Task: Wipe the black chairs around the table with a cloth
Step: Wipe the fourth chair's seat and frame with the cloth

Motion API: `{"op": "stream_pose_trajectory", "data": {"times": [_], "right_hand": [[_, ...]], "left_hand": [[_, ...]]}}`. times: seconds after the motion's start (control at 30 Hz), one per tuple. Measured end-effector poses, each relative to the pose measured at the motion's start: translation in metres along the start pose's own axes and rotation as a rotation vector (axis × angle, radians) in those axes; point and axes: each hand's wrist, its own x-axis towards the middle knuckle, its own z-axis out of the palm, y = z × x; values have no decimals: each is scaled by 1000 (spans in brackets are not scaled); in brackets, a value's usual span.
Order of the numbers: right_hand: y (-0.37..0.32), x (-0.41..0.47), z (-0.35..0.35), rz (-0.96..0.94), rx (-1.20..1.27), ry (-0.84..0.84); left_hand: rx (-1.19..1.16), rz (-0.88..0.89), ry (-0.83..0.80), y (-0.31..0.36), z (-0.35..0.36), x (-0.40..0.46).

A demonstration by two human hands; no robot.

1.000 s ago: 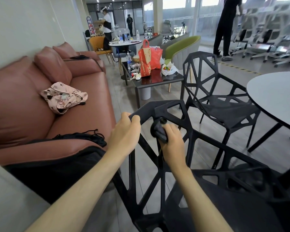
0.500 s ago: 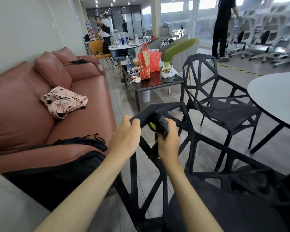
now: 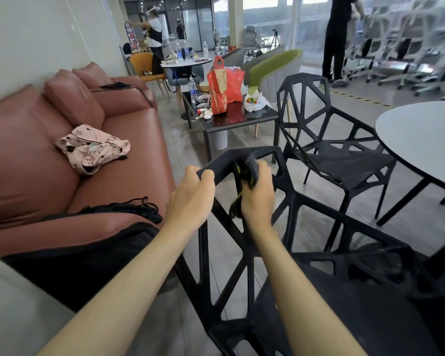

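A black open-lattice chair [image 3: 288,253] stands right in front of me, its backrest top at the frame's centre. My left hand [image 3: 190,199] grips the left end of that top rail. My right hand [image 3: 257,196] holds a dark cloth with a yellow-green edge [image 3: 249,168] bunched against the rail near its middle, a tail of it hanging below the hand. A second black lattice chair [image 3: 326,140] stands behind it, facing the round grey table [image 3: 421,134] at the right.
A brown leather sofa [image 3: 62,155] runs along the left wall with a pink bag and dark straps on it. A low black table [image 3: 231,119] carries a red bag and bottles. People stand at the back, and white office chairs line the far right.
My right hand has carried the cloth up the lattice strut to the top rail of the backrest. My left hand has kept its grip on the rail.
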Motion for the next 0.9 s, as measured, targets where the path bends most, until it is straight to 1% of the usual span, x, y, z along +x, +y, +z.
{"op": "stream_pose_trajectory", "data": {"times": [0.07,0.17,0.3,0.4,0.43,0.5,0.57,0.63,0.73,0.8,0.9], "right_hand": [[-10,18,5,-21,-47,18],[1,5,1,-11,-3,-14],[55,-53,-24,101,34,-133],[95,-107,-47,211,-39,-233],[100,-120,-50,221,-74,-247],[98,-131,-47,238,-89,-223],[86,-124,-37,254,-59,-160],[70,-102,-28,206,-30,-112],[39,-49,-13,86,-26,-72],[17,-18,-5,42,-49,-46],[11,-15,-3,24,-22,-45]], "left_hand": [[-15,-4,-8,0,-1,0],[-36,-6,-11,0,-2,2],[-45,-4,0,0,0,4],[-54,-5,-2,1,1,2],[-59,-7,-5,2,1,2],[-79,-17,1,2,2,1],[-105,-35,16,2,2,2],[-112,-41,19,2,2,3],[-115,-30,13,0,2,4],[-120,-32,5,0,2,4],[-177,-56,-6,-3,3,7]]}}
